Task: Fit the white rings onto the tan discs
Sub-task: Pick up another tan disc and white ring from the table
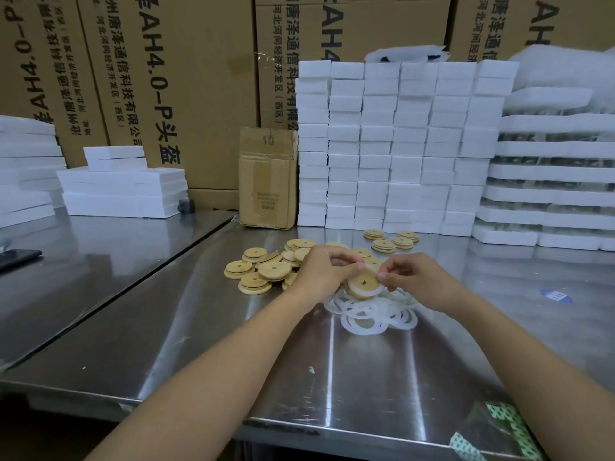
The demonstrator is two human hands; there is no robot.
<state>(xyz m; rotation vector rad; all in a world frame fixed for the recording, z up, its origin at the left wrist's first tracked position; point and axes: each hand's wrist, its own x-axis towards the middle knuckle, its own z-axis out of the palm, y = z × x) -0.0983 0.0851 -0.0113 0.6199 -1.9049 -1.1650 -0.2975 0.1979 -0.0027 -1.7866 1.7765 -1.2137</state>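
On the steel table [199, 344], left hand [324, 271] and right hand [412, 277] clamped on one disc [361, 287] and a ring [370, 269].

Behind, along the wall, printed cartons [186, 78]; in front of them white foam blocks [399, 144], stacked high at right and lower at left, with a small box [268, 178] between. At the far left edge, a dark phone [16, 257]. Mid-table, a loose heap of discs [259, 271] left of the hands, four more discs [389, 241] apart farther back, a tangle of rings [369, 316] just below the hands. Held above that tangle, the one disc tilted toward the camera, fingers of both hands curled, thumbs and forefingers pinching the ring against its upper rim; white showing along its lower rim too.
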